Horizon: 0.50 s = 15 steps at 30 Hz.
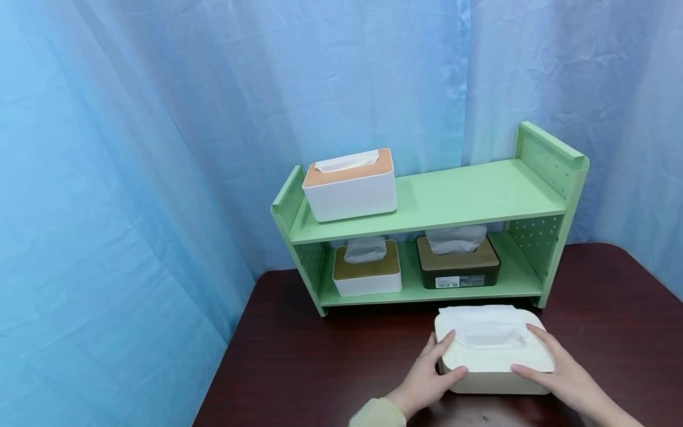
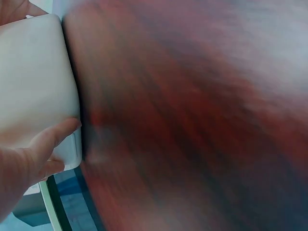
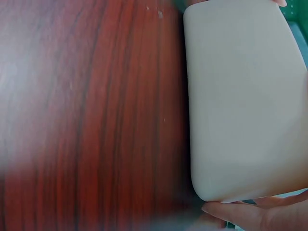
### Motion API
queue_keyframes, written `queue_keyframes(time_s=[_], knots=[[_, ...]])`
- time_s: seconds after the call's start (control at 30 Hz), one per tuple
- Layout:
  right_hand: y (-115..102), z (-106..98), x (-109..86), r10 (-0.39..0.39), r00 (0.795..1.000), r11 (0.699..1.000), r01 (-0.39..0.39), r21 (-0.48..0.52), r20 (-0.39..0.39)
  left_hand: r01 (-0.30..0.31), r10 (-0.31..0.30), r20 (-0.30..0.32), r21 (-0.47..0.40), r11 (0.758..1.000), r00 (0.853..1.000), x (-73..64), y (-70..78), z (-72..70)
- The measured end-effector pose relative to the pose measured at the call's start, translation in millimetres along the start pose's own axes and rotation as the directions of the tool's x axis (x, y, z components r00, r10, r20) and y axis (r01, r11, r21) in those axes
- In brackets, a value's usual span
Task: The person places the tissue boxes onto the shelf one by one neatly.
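Note:
A white tissue box [image 1: 497,382] with a rounded outline sits at the front right of the table, a white tissue [image 1: 488,329] spread over its top. My left hand [image 1: 425,375] holds its left end, thumb at the front top edge and fingers along the side. From the right, my right hand [image 1: 568,375] grips the other end, thumb near the front edge and a fingertip on the lid. In the left wrist view the box [image 2: 36,82] shows its pale side wall, the left hand [image 2: 33,159] at its near end. The right wrist view shows the box [image 3: 245,101] with fingers at both ends.
Behind stands a green two-tier shelf [image 1: 464,190]. Its top tier bears a white tissue box with a wooden lid [image 1: 354,196]; below are a smaller white one [image 1: 368,284] and a dark brown one [image 1: 461,276]. Blue curtains [image 1: 341,77] hang behind the dark red table [image 1: 299,367].

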State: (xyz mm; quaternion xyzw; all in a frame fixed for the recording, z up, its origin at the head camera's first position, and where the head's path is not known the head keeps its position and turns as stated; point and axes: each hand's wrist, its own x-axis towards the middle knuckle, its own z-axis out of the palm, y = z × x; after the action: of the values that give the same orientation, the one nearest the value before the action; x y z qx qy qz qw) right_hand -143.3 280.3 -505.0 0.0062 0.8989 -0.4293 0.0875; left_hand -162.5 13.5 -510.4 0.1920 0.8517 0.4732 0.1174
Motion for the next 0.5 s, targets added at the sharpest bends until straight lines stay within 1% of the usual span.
queue_keyframes(time_s=[0.2,0.23,0.27,0.33,0.43,0.5], knots=[[-8.2,7.7,0.3,-0.008,1.000,1.000,0.008,-0.006,0.015,-0.037,0.037,-0.032,-0.004,0.999,0.999,-9.6,-8.0,-8.2],[-8.2,8.2,0.3,-0.018,1.000,1.000,0.018,-0.010,0.018,-0.051,0.052,-0.033,0.014,0.999,0.998,-10.9,-9.0,-9.6],[-8.0,8.3,0.4,-0.026,0.999,1.000,0.027,-0.011,0.022,-0.056,0.056,-0.035,0.016,0.998,0.998,-12.3,-9.3,-11.0],[-6.2,7.7,0.5,-0.065,0.998,0.998,0.065,-0.008,0.019,-0.061,0.062,-0.037,0.014,0.998,0.997,-14.5,-10.2,-13.1],[-1.3,4.3,1.6,-0.134,0.991,0.991,0.134,0.023,0.018,-0.059,0.059,-0.043,0.013,0.998,0.997,-16.0,-11.0,-15.2],[2.1,1.7,3.3,-0.167,0.986,0.985,0.166,0.049,0.028,-0.047,0.046,-0.052,-0.002,0.999,0.998,-16.3,-11.4,-16.1]])
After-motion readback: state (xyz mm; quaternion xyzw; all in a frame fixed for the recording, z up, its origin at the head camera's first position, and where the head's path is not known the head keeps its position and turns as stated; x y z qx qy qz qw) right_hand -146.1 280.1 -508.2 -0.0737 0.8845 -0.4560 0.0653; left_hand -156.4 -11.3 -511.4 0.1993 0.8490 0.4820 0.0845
